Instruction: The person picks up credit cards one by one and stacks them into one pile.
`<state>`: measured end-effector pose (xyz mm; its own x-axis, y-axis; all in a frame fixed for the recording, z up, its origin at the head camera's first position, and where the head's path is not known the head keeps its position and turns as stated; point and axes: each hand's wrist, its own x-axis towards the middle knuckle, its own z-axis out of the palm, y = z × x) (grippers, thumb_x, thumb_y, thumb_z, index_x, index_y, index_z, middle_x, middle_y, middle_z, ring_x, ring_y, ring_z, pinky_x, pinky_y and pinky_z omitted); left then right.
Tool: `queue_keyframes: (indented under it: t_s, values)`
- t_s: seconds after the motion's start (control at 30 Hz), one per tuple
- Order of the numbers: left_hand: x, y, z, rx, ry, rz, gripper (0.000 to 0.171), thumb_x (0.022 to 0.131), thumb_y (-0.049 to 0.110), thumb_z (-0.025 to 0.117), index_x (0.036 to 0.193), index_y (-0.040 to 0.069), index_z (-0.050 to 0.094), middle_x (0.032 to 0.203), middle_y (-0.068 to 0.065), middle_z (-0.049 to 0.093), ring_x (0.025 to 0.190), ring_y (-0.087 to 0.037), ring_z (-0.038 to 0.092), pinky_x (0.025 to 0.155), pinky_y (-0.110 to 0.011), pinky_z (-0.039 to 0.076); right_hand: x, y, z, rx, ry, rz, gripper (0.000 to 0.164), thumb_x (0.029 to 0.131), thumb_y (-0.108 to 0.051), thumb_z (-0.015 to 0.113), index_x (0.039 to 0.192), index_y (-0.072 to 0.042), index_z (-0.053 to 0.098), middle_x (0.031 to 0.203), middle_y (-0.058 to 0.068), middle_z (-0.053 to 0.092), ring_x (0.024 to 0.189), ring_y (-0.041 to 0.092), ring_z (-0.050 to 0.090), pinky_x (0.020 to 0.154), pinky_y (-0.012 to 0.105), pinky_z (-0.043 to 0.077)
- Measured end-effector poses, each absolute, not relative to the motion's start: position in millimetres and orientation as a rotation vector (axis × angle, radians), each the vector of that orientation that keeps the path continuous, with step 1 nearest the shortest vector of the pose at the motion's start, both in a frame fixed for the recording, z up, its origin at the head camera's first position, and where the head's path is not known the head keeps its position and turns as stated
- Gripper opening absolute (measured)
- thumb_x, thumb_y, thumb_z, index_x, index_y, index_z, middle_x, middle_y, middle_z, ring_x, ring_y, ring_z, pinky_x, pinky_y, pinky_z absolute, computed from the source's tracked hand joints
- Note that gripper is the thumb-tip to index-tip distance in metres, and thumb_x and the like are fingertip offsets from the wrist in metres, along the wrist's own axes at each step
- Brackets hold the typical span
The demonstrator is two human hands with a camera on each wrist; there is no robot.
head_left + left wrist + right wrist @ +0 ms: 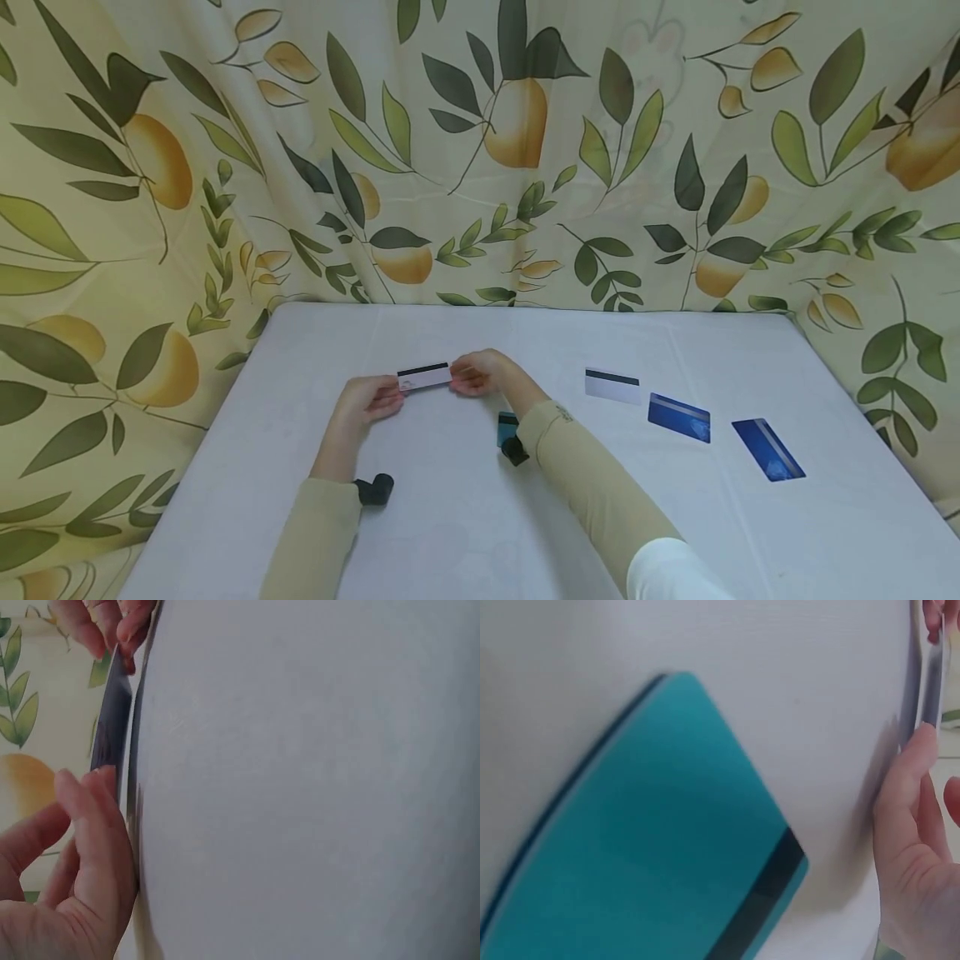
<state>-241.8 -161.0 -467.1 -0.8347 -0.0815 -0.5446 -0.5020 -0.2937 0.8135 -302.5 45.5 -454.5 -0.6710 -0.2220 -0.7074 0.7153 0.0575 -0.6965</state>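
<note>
A white card with a black magnetic stripe (424, 378) is held between both hands over the far left part of the table. My left hand (371, 398) pinches its left end, and my right hand (477, 372) pinches the right end. In the left wrist view the card (113, 712) stands edge-on between the fingertips of both hands. Under my right wrist lies a teal card with a dark stripe (652, 825), partly covered by the sleeve and wrist camera in the head view.
To the right lie a white striped card (612, 387), a blue card (678, 417) and another blue card (768, 450), spaced apart on the white table (450, 533). A leaf-and-fruit patterned curtain (480, 208) hangs behind the table's far edge.
</note>
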Motion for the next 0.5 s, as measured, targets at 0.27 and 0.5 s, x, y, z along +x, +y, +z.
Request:
queue_keyframes:
  t_s: [0.27,0.5]
  values:
    - [-241,-152,-470,-0.722,1.768,2.179,0.04,0.082,0.0,0.063,0.119,-0.008,0.053,0.067,-0.006,0.067,0.055,-0.013,0.064,0.054,-0.022,0.055,-296,49,-456,0.536,1.648,-1.765,0.022,0.085,-0.002,0.061,0.105,0.005,0.062,0.076,0.013,0.064,0.065,0.019,0.064,0.068,0.026,0.056]
    - [-238,-146,-468,-0.721,1.78,2.219,0.038,0.077,0.001,0.068,0.114,-0.004,0.059,0.07,-0.007,0.068,0.055,-0.012,0.064,0.051,-0.022,0.055,-290,54,-455,0.496,1.669,-1.79,0.028,0.084,-0.001,0.063,0.111,0.004,0.061,0.075,0.012,0.066,0.065,0.018,0.066,0.067,0.027,0.057]
